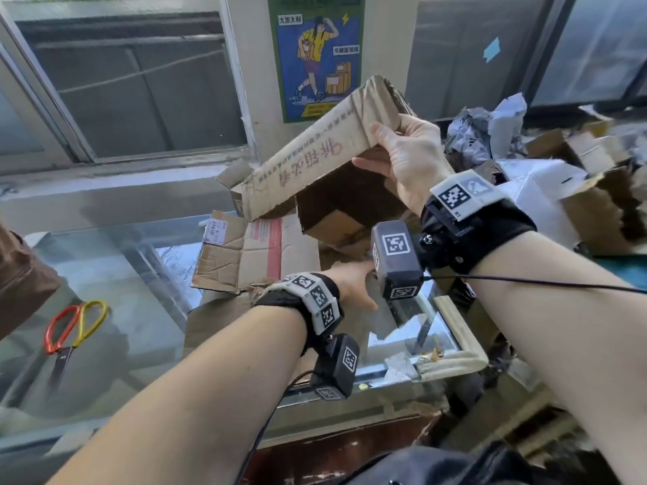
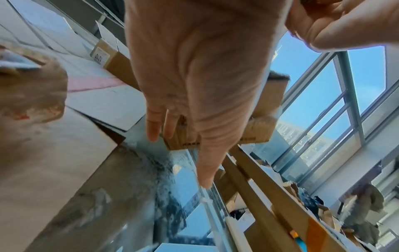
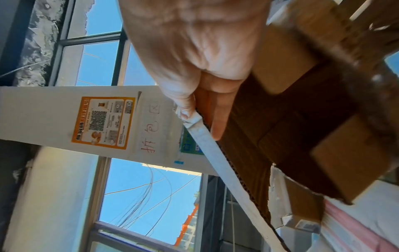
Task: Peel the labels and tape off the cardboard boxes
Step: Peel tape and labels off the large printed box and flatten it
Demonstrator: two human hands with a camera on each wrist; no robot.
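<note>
A brown cardboard box [image 1: 308, 159] with red handwritten characters on one long panel is held up tilted above the table. My right hand [image 1: 381, 141] grips that panel near its upper end, thumb on the printed face and fingers inside; the right wrist view shows the same grip [image 3: 200, 109] on the panel's edge [image 3: 215, 153]. My left hand [image 1: 353, 285] is lower, under the box and partly hidden by the right wrist camera. In the left wrist view its fingers [image 2: 205, 170] are straight against a cardboard flap [image 2: 259, 129].
A flattened carton with a red stripe [image 1: 259, 253] and a white label [image 1: 214, 232] lies on the glass table [image 1: 105, 274]. Red-and-yellow scissors [image 1: 70, 334] lie at the left. Cardboard scraps and crumpled wrapping [image 1: 490, 134] pile at the right. Windows stand behind.
</note>
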